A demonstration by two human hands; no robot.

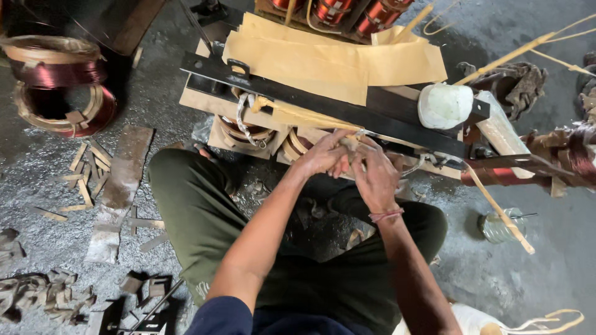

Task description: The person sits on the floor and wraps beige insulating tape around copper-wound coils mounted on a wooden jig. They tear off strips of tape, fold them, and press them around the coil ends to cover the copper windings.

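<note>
Both hands are brought together at the front edge of a low transformer core: the left hand point(324, 155) is curled, its fingers closed on a pale strip of tape point(349, 141), and the right hand point(375, 175) is pressed against it, fingers bent around the same strip, so that the tape is pinched between the two just under the black steel bar point(323, 104) that is laid slantwise across the core. Tan insulating paper sheets point(323, 59) are spread over the top behind the bar, and a white roll of tape point(444, 105) is set on the bar's right end. Beneath the bar, wound coils point(248, 133) are seen between wooden plates. Copper-red windings point(347, 9) are stood at the top edge. The work is done on a rough grey concrete floor point(509, 273), dusty and littered: wooden slips point(87, 170) and a worn plank point(121, 192) are scattered to the left, two loose coils of reddish wire point(59, 84) lie beyond them, and a small glass jar point(496, 226) is placed to the right.
</note>
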